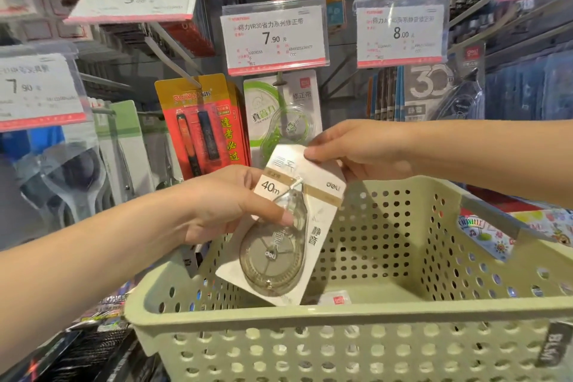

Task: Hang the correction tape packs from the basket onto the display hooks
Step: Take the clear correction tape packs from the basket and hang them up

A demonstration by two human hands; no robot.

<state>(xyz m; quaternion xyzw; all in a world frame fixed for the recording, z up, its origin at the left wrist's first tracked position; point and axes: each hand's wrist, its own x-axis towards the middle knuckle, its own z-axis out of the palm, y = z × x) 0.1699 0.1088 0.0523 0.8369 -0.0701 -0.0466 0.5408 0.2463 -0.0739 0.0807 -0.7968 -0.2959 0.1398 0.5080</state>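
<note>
A white correction tape pack (pixel 316 226) marked 40m, with a clear round dispenser, hangs tilted over the green perforated basket (pixel 310 319). My left hand (pixel 223 205) grips its left edge, thumb across the blister. My right hand (pixel 350 149) pinches its top corner. Another pack (pixel 336 299) lies on the basket floor, mostly hidden. Behind, a green-and-white correction tape pack (pixel 279 115) hangs on a display hook (pixel 280 81) under the 7.90 price tag (pixel 274 37).
A red pen pack (pixel 201 127) hangs left of the green pack on a long hook. Grey 30m packs (pixel 440 93) hang to the right under the 8.00 tag (pixel 401 32). More goods and price tags crowd the wall. Colourful items lie right of the basket.
</note>
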